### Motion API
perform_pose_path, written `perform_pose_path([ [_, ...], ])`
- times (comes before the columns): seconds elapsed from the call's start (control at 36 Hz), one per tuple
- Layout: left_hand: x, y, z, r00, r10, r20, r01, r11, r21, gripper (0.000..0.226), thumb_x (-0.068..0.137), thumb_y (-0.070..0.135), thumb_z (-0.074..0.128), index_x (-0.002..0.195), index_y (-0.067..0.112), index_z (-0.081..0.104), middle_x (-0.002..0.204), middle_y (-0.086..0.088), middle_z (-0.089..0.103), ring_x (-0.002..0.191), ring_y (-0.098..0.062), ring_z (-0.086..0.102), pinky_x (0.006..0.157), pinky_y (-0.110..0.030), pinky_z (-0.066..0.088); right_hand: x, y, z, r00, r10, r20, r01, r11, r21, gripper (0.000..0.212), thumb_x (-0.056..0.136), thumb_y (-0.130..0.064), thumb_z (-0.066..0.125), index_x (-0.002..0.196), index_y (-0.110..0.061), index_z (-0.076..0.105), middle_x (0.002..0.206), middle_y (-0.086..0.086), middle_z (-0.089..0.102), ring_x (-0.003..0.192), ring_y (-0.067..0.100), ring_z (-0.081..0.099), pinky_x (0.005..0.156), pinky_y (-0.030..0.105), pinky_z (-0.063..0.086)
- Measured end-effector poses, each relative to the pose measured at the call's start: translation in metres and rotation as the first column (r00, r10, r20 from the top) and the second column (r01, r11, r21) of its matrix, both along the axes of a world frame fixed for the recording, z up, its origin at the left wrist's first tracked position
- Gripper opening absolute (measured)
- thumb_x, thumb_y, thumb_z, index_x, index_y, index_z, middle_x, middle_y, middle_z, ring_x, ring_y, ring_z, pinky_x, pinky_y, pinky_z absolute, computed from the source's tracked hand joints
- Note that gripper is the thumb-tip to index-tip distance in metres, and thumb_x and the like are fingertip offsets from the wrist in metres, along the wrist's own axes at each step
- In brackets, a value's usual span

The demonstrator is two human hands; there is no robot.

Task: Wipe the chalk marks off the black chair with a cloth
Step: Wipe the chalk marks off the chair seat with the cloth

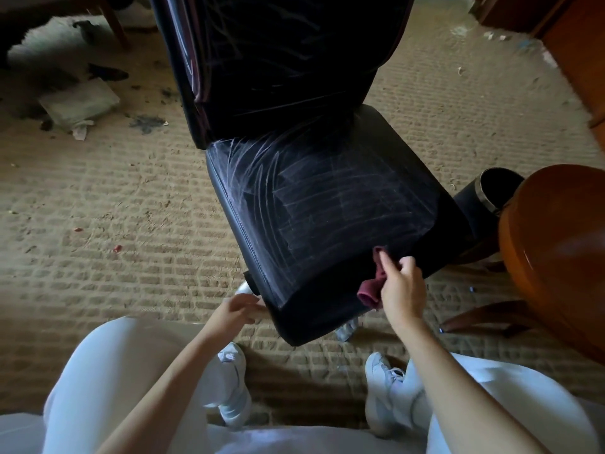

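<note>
**Cloth pinched at the seat's front edge, chalk all over the chair**

Head view, the only one we get. We look down on a black chair (327, 191) standing on a tan ribbed carpet (114, 208). Its seat carries pale chalk marks (262, 178): sweeping curved strokes near the rear left corner, fainter criss-cross lines over the middle. The backrest (278, 60) rises at the top of frame and shows faint scribbles too; detail there is dim.

Our right hand (401, 290) sits at the seat's front edge, toward its right corner, thumb and fingers closed on a dark red cloth (373, 283). The cloth hangs bunched against the seat's front face, its upper end touching the seat top just at the edge.

Our left hand (235, 311) is at the seat's front left corner, fingers loosely curled, next to a silvery part (244, 288) under the seat. We cannot tell if it grips that part or only touches it.

White trousers and white sneakers (234, 388) fill the bottom of frame, feet planted on the carpet just in front of the chair.

Off the seat's right edge: a black cylindrical bin (491, 191) on the carpet, and a glossy orange-brown wooden piece of furniture (556, 240) beside it. Far left on the carpet, a flat pale packet (80, 103) among dark debris, well apart from the chair.
</note>
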State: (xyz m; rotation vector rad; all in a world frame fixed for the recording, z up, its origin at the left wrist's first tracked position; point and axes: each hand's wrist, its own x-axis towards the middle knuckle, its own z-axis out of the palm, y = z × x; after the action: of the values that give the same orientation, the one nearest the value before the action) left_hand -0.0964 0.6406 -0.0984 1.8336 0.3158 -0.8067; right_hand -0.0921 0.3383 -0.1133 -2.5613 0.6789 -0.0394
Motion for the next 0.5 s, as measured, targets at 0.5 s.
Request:
perform_pose_path([
  [0.5, -0.003, -0.02, -0.001, 0.991, 0.077, -0.112, -0.093, 0.985, -0.142, 0.027, 0.096, 0.002, 0.042, 0.113, 0.013, 0.06, 0.113, -0.009, 0.067, 0.097, -0.016, 0.064, 0.094, -0.037, 0.039, -0.038, 0.099, -0.016, 0.889, 0.376, 0.263, -0.314, 0.916, -0.25, 0.036, 0.073, 0.0, 0.053, 0.104, -0.01, 0.068, 0.09, 0.01, 0.057, 0.074, 0.03, 0.053, 0.072, 0.041, 0.048],
])
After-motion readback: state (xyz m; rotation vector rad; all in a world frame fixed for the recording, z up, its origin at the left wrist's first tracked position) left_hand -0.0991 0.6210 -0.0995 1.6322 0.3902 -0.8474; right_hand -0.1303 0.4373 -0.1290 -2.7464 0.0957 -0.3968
